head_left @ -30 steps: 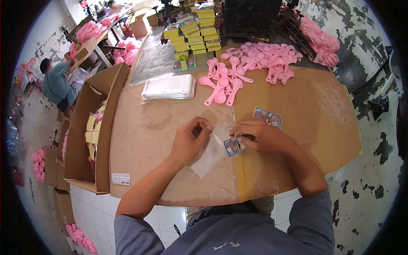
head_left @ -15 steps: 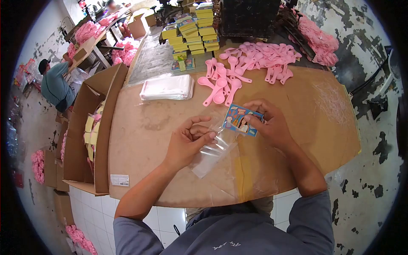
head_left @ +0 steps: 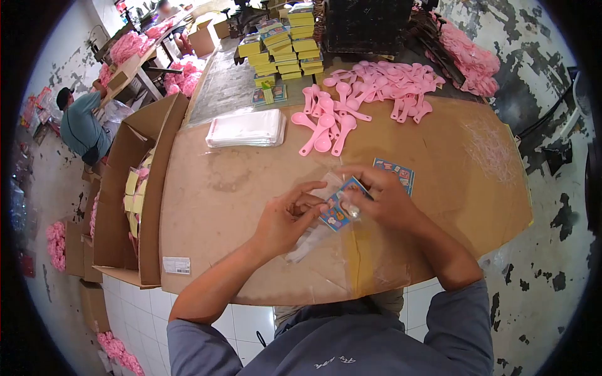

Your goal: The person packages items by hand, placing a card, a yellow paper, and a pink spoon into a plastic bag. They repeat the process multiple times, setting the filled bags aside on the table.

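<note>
A small blue printed card (head_left: 337,216) is pinched in my right hand (head_left: 384,199), tilted toward the left. The fingers of my left hand (head_left: 285,219) are closed on a clear plastic bag (head_left: 307,245), whose lower end hangs toward me. The card overlaps the mouth of the bag, close to my left fingertips. Just beyond my right knuckles lies another blue card (head_left: 401,175), partly covered by the hand.
Pink plastic spoons (head_left: 323,128) are heaped across the table (head_left: 213,219). A stack of clear bags (head_left: 246,130) lies left of them, and yellow-edged card stacks (head_left: 291,47) stand behind. An open cardboard box (head_left: 150,207) is at the left edge. A person (head_left: 86,125) sits farther left.
My right hand has brought the card down and left over the bag, turning it. A second blue card now shows behind that hand. My left hand has shifted slightly right.
</note>
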Tool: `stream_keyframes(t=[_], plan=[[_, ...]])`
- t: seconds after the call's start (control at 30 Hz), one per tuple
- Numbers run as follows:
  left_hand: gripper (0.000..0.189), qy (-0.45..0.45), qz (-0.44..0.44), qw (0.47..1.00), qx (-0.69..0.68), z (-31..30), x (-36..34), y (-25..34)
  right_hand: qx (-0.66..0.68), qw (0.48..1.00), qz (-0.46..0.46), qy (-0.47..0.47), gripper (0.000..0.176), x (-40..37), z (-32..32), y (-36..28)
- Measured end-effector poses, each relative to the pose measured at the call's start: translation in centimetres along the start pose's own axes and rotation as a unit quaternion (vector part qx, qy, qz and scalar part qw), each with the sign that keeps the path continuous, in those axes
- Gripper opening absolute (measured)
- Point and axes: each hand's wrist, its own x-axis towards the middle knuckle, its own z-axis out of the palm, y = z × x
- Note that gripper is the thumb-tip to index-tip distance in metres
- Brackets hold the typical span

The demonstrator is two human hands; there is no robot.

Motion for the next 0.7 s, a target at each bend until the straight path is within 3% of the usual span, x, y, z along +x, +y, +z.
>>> stream_keyframes(t=[0.1, 0.27, 0.4, 0.5, 0.7], plan=[[0.042, 0.063, 0.009, 0.998, -0.017, -0.3, 0.2, 0.4, 0.051, 0.998, 0.011, 0.02, 0.031, 0.6, -1.3, 0.0], [0.043, 0.089, 0.033, 0.995, -0.038, -0.1, 0.3, -0.1, 0.008, 1.0, 0.009, -0.013, 0.033, 0.0, 0.0, -0.4], [0.047, 0.056, 0.027, 0.995, -0.073, 0.1, 0.3, 0.4, -0.01, 1.0, 0.013, 0.021, 0.032, 0.0, -0.2, 0.0], [0.048, -0.005, -0.008, 0.996, -0.083, -0.2, 0.1, 1.1, 0.137, 0.988, 0.011, 0.069, 0.028, 0.5, -0.2, 0.0], [0.047, 0.041, 0.006, 0.996, -0.085, -0.4, 0.4, 0.1, 0.026, 0.999, 0.026, 0.028, 0.019, 0.4, -1.2, 1.1]])
